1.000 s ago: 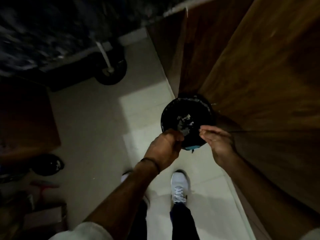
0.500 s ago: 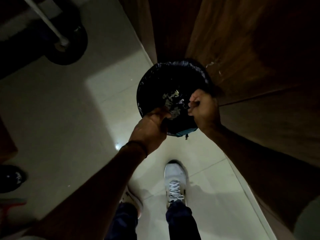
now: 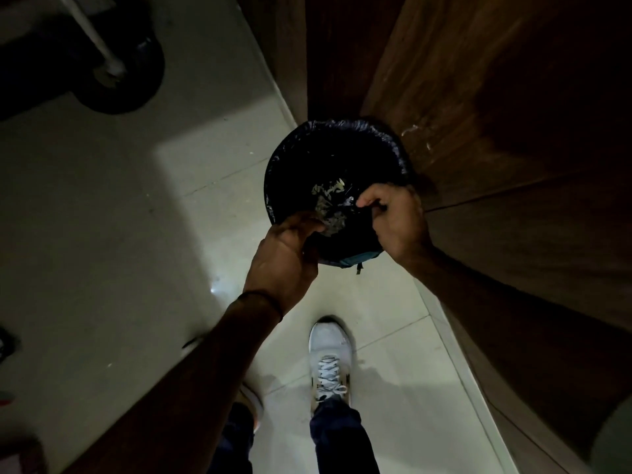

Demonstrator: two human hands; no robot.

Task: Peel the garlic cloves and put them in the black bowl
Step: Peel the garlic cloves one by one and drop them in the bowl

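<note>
A round bin lined with a black bag [image 3: 342, 126] stands on the floor against a wooden panel. Pale papery garlic peels [image 3: 328, 196] lie inside it. My left hand [image 3: 284, 254] hovers over the bin's near rim with its fingers curled, and pale scraps sit right at its fingertips; the dim light hides whether it holds them. My right hand [image 3: 396, 220] is above the bin's right side, fingers curled inward, with nothing visible in them. No garlic cloves or black bowl are in view.
Dark wooden panels [image 3: 478, 97] rise to the right and behind the bin. A dark round base with a white pole [image 3: 113, 70] stands at the top left. My white shoe [image 3: 330, 357] is on the pale tiled floor [image 3: 136, 234] just below the bin.
The view has dropped closer over the bin. Both hands moved in above its opening, and my right hand's fingers went from extended to curled.
</note>
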